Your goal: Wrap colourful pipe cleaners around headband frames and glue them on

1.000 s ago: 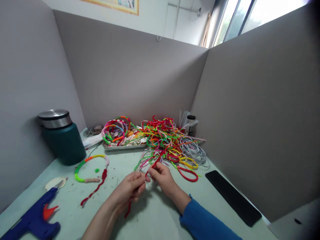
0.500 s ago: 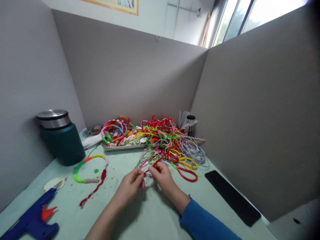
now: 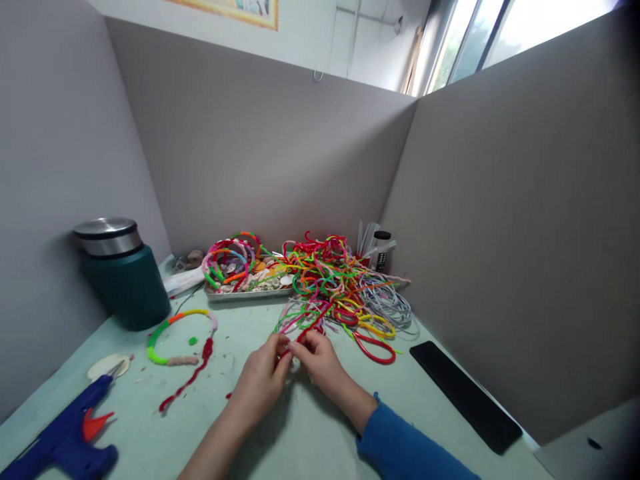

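A fuzzy red pipe cleaner (image 3: 316,323) runs between my two hands over the table. My left hand (image 3: 265,375) is closed, pinching it between thumb and fingertips. Close beside it, my right hand (image 3: 321,363) pinches the same pipe cleaner, whose far length slants up toward the tangled heap (image 3: 325,273). The fingertips almost meet, hiding the part between them. To the left lies a multicoloured fuzzy ring (image 3: 159,340), open at its lower right, with a twisted red tail (image 3: 189,380) trailing from it.
A blue glue gun (image 3: 75,427) lies front left, its nozzle by a pale disc (image 3: 103,367). Behind it stands a green flask (image 3: 127,287). A metal tray (image 3: 250,295) holds buttons and rings. Red-handled scissors (image 3: 377,350) and a black strip (image 3: 465,397) lie right.
My hands have drawn closer together and slightly lower along the red pipe cleaner. A small red bit now shows left of my left wrist. The ring and glue gun stay put.
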`<move>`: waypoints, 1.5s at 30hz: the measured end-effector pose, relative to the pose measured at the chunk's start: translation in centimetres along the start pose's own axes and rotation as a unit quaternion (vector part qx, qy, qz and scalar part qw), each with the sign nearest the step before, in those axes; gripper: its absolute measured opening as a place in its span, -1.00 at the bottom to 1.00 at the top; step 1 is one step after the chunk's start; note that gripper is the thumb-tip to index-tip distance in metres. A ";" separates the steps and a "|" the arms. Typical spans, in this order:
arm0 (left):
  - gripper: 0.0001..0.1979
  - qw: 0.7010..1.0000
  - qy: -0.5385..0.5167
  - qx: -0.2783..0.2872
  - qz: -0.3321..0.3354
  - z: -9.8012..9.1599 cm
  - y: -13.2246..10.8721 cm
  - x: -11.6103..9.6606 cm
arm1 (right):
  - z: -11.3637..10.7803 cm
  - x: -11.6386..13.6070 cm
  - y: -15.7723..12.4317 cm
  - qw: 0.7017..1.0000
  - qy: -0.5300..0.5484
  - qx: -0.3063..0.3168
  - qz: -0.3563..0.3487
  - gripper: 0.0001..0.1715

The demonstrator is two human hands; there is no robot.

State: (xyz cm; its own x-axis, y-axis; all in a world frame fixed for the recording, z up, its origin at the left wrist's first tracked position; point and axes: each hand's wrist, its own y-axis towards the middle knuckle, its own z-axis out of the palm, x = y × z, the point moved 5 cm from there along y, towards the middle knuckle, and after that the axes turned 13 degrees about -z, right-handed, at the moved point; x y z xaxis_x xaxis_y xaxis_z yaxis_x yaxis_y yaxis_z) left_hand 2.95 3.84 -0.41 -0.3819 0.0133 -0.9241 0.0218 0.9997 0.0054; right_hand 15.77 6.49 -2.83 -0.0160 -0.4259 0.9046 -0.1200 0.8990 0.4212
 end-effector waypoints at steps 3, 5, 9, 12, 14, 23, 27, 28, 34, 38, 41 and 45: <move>-0.92 1.000 0.029 0.002 0.008 -0.1 0.0 -0.4 | 0.1 0.2 0.1 0.998 0.053 0.014 0.005 -0.68; -0.86 0.998 0.055 0.011 0.016 -0.2 0.0 -0.6 | -0.1 0.3 0.2 0.995 0.101 0.007 0.016 -0.69; -0.81 0.996 0.082 0.024 0.024 -0.1 0.0 -0.6 | -0.7 0.0 0.5 0.989 0.143 -0.014 0.030 -0.65; -0.81 0.996 0.079 0.027 0.023 0.0 -0.2 -0.6 | -0.7 -0.3 0.5 0.988 0.149 -0.012 0.033 -0.60; -0.77 0.996 0.077 0.031 0.022 0.1 -0.2 -0.8 | -0.8 -0.3 0.5 0.987 0.156 -0.018 0.028 -0.63; -0.61 0.984 -0.067 0.143 -0.081 0.8 0.4 0.2 | -0.3 0.7 0.4 0.980 0.191 0.054 0.002 -0.79; -0.53 0.960 -0.126 0.216 -0.125 1.1 0.2 0.4 | -0.3 1.4 0.3 0.979 0.178 0.102 0.001 -0.86; -0.52 0.954 -0.131 0.232 -0.136 1.2 0.1 0.4 | -0.4 1.6 0.3 0.979 0.175 0.109 -0.003 -0.87; -0.59 0.977 -0.024 0.202 -0.070 0.6 -0.2 -0.1 | -0.3 2.3 0.1 0.985 0.134 0.104 -0.037 -0.83; -0.70 0.966 0.252 0.002 0.053 0.0 -0.6 -1.1 | 0.0 1.3 -0.2 0.995 0.098 0.027 0.014 -0.76; -0.69 0.905 0.410 -0.071 0.084 0.4 -1.2 -1.3 | 1.0 0.0 -0.8 0.965 0.216 0.014 0.149 -0.71; -0.70 0.895 0.429 -0.088 0.089 0.6 -1.3 -1.1 | 1.4 -0.3 -1.1 0.938 0.277 0.036 0.207 -0.73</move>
State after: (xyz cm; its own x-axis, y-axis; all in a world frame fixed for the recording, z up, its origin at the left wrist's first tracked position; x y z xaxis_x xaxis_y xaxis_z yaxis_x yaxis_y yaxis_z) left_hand 3.88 2.47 0.43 -0.9570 0.1055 -0.2704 0.0350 0.9668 0.2532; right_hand 14.55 5.49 -3.70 0.4391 0.0938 0.8935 -0.2840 0.9580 0.0390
